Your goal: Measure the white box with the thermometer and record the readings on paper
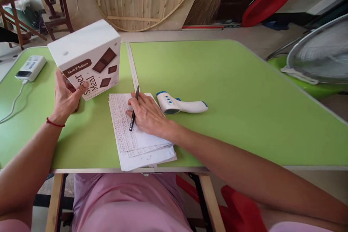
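My left hand (66, 96) grips a white box (89, 61) by its lower left side, thumb on the printed face. Dark bars and the word "NutriMotion" show on that face, and the box is tilted. Between the fingers of my right hand (146, 114) is a black pen (134, 112). That hand rests on a stack of paper sheets (122, 141), the top one covered with small handwriting on its left part. Just right of the hand, a white and blue infrared thermometer (181, 104) lies on its side.
A white power adapter (31, 68) with a cable lies at the left of the green table (231, 79). Beyond the right edge stands a fan (320, 50). A red round basin (268, 5), a broom (208, 1) and a wooden chair (56, 14) are behind the table.
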The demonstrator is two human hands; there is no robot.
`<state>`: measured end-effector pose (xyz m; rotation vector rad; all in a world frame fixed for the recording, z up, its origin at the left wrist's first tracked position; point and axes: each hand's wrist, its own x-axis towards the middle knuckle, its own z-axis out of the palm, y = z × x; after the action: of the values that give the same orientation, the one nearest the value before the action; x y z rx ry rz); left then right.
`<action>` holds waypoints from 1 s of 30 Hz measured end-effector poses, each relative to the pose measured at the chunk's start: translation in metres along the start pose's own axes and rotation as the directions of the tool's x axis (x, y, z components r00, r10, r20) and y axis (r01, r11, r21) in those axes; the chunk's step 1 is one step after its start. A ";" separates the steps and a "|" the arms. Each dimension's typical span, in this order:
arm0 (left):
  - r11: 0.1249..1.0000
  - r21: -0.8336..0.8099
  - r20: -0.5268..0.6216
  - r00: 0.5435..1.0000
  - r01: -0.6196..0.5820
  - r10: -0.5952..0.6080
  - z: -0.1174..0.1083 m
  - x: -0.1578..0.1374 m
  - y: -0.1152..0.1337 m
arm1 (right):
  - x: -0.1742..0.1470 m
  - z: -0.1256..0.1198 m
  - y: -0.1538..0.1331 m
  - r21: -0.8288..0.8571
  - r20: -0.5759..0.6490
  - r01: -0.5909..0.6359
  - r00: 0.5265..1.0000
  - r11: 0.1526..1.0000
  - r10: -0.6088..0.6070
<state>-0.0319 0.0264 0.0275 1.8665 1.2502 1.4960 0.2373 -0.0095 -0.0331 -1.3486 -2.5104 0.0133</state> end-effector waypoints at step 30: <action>0.497 0.802 0.457 0.877 -0.333 -0.149 0.026 -0.033 0.009 | -0.059 -0.010 -0.039 0.123 -0.180 0.130 0.978 0.984 -0.107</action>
<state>-0.0044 -0.0014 0.0088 2.7246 1.8304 0.2403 0.2392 -0.0809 -0.0324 -1.0964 -2.3937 0.0372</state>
